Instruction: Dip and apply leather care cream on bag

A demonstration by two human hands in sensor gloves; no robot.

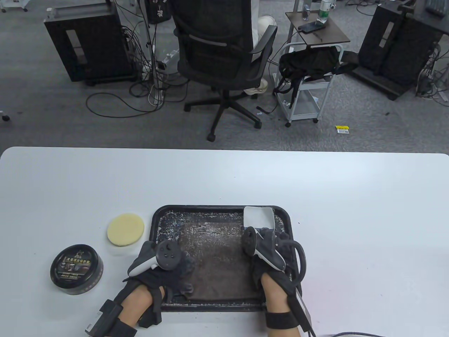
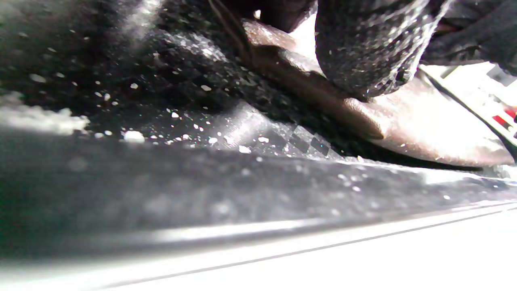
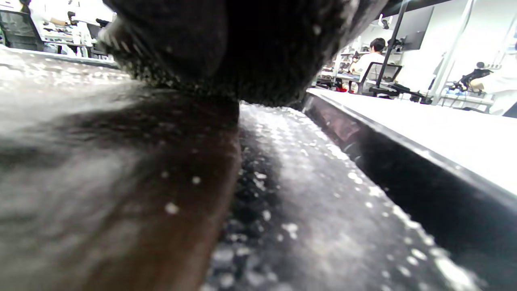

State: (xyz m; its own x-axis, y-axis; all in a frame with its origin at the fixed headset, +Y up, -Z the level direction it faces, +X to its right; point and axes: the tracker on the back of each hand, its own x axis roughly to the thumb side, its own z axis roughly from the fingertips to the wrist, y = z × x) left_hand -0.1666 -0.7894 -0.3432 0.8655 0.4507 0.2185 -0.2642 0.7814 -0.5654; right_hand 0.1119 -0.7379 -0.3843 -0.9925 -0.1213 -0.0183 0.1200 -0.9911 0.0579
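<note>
**Both hands on the bag, cream and sponge not touched yet**

So the bag, a flat brown leather piece, lies in the black tray near the table's front edge. The left hand sits on the bag's left edge; the left wrist view shows a fingertip pressing down on the leather, fingers look fairly flat, not gripping. The right hand is on the bag's right edge, over the tray's right side. I can't tell whether its fingers are curled or flat, since the tracker hides them and the right wrist view is just a dark blur up close.

The cream tin sits lid-on near the front left, well apart from the tray. The yellow sponge lies just beside the tray's left rim.

What could go wrong, I reckon: the tray is covered in white flecks, so dragging the bag would grind grit into the leather. Letting go with both hands could let it slide when rubbing starts. Reaching for the tin, the left forearm could clip the sponge.

Room-wise, the table's back half and whole right side are wide open. A white cloth fills the tray's back right corner.
</note>
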